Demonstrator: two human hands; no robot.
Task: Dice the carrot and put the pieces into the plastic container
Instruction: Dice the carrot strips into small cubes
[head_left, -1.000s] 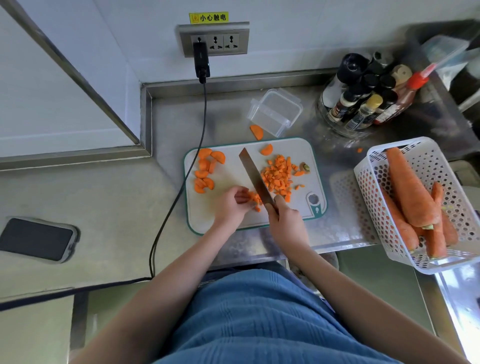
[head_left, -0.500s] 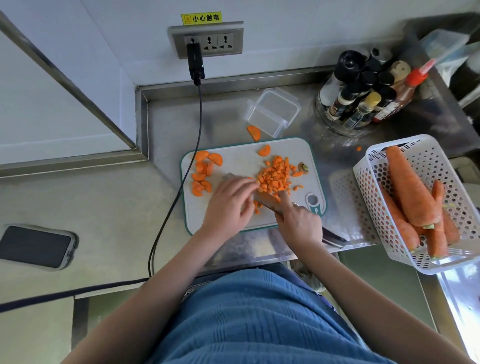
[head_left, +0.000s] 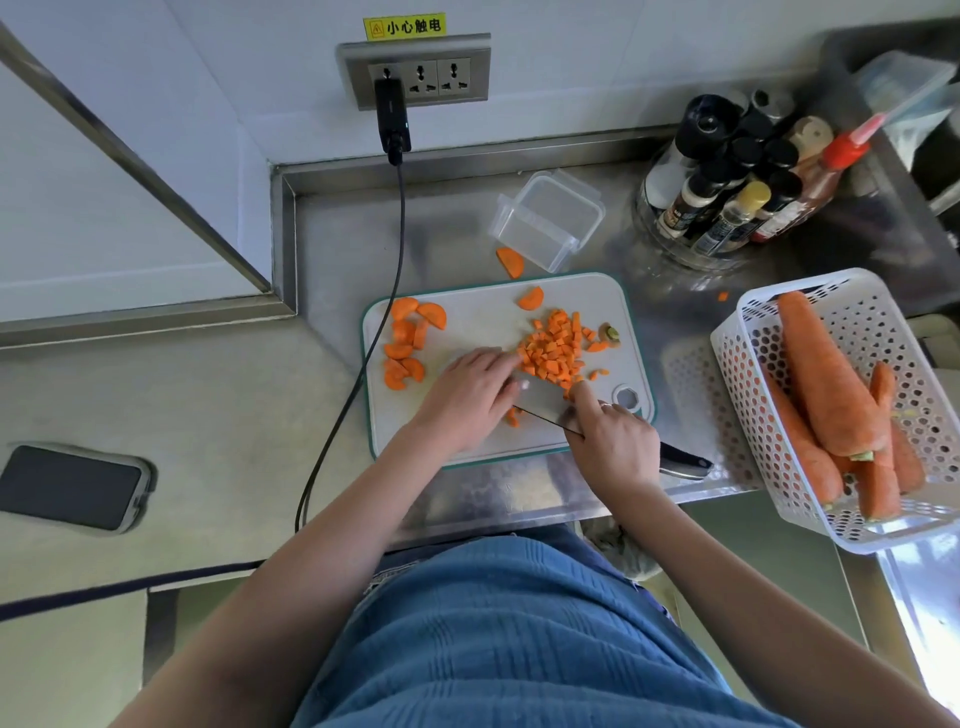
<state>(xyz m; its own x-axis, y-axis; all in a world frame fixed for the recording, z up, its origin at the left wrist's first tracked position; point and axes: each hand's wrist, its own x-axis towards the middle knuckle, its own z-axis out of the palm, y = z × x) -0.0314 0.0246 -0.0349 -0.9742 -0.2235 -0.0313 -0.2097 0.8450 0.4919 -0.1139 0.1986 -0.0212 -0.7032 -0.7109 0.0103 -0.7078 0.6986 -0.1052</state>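
My right hand (head_left: 615, 441) grips the knife (head_left: 545, 402) by its handle, blade laid flat and low on the white cutting board (head_left: 483, 317). My left hand (head_left: 470, 395) rests straight fingers on the blade (nothing pinched). I judge I am sweeping up the diced carrot (head_left: 556, 351), small, firm, matte cubes heaped mid-board: keep the edge down and push slowly. The plastic container (head_left: 548, 221), clear and thin-walled, waits behind the board, apparently empty.

Container (head_left: 548, 218) behind board (head_left: 483, 317) (basket (head_left: 748, 317) right); dice (head_left: 553, 351) on board.
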